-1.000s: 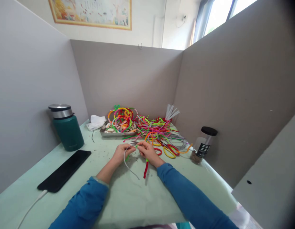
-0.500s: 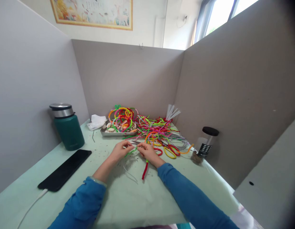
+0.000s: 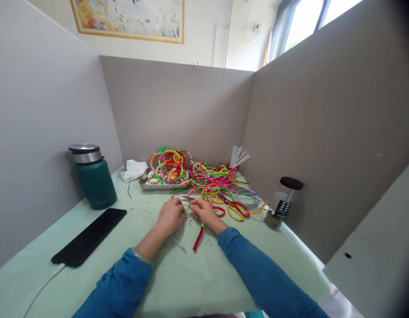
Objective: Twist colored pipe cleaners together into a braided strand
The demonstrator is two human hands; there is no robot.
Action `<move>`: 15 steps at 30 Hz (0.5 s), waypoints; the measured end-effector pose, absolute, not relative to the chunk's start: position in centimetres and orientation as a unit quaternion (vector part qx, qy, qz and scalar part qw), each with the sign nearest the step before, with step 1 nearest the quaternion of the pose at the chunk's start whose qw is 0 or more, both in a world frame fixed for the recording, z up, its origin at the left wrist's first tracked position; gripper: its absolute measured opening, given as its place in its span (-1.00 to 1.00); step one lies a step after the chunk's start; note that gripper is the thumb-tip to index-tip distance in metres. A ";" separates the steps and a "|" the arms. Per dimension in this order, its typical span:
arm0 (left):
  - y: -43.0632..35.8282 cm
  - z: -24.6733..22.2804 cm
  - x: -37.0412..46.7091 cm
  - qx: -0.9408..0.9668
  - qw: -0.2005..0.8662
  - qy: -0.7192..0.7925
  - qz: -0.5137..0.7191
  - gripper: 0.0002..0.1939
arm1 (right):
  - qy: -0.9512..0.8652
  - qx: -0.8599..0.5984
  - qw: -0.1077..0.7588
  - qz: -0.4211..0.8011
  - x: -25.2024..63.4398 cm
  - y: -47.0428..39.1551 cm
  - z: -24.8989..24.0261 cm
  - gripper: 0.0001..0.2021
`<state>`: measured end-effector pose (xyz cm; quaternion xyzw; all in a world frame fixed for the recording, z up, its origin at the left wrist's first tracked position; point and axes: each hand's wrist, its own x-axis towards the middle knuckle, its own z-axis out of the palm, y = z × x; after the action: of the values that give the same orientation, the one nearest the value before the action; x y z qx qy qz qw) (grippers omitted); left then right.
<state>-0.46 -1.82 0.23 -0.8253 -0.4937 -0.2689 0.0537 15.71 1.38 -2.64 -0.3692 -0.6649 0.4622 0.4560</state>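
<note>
My left hand and my right hand are close together above the table. A short stretch of green pipe cleaner shows between their fingertips, and both hands are closed on it. Below my right hand hangs a fuzzy red piece with a bright green upper end. A thin pale strand lies under my left hand. Just beyond the fingers are scissors, their blades pointing left and their red handles to the right. My left fingertips are partly hidden behind the hand.
Behind the hands, a metal tray holds coloured loops and small pieces, beside a heap of pipe cleaners. A green bottle and a phone are at left; a clear jar stands right. Grey partitions enclose the table.
My left hand has turned over and moved slightly right, so its back now covers most of the green pipe cleaner. The red piece has swung slightly left. My right hand stays nearly in place.
</note>
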 end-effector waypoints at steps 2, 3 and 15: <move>-1.7 0.3 -0.5 -0.822 0.044 -0.487 -0.291 -0.88 | -0.666 -0.373 0.456 0.458 15.7 1.3 -2.6 -0.85; -1.7 0.3 -0.5 -0.820 0.044 -0.483 -0.303 -0.87 | -0.666 -0.376 0.456 0.455 15.7 1.3 -2.5 -0.85; -2.4 1.6 -0.4 -0.797 0.101 -0.482 -0.351 -0.85 | -0.679 -0.391 0.449 0.429 15.5 0.6 -1.8 -0.86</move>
<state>-0.35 -2.37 1.56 -0.7967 -0.4815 -0.3513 0.1005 15.48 0.63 -1.78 -0.3909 -0.6793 0.4288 0.4493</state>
